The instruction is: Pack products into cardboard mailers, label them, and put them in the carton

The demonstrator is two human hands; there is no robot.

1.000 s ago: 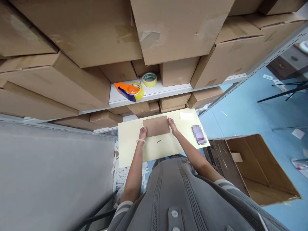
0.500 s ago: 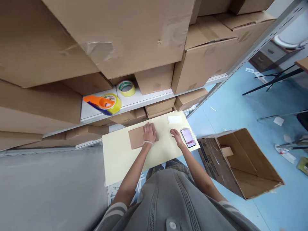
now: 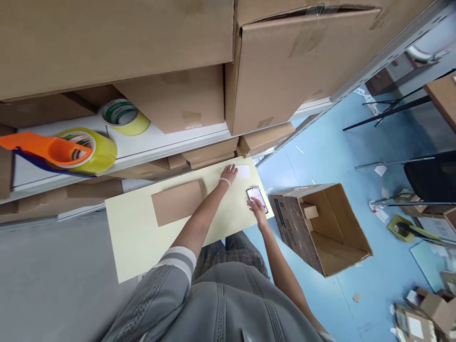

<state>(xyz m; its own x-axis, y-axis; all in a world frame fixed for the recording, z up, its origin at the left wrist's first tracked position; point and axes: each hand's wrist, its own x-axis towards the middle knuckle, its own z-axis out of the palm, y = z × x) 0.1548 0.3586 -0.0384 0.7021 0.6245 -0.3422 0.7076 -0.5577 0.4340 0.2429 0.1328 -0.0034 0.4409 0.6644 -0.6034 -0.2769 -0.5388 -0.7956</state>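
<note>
My left hand (image 3: 229, 174) lies at the left edge of a small white slip of paper (image 3: 244, 172), fingers stretched out; whether it presses on the slip I cannot tell. My right hand (image 3: 257, 211) has its fingers apart over the lower left part of a phone (image 3: 257, 194) with a lit screen, which lies on the board. Left of my left arm a flat brown cardboard piece or package (image 3: 176, 203) rests on the pale yellow board (image 3: 133, 237), with neither hand on it.
A large open carton (image 3: 322, 228) stands on the blue floor to the right, a small box inside. On the shelf (image 3: 156, 146) sit a tape roll (image 3: 137, 124) and an orange tape dispenser (image 3: 67, 149). Cartons fill the shelving above. Scraps and boxes (image 3: 415, 325) litter the floor.
My left hand has left the brown cardboard and gone right to the white slip. My right hand has come onto the phone. The camera view has shifted.
</note>
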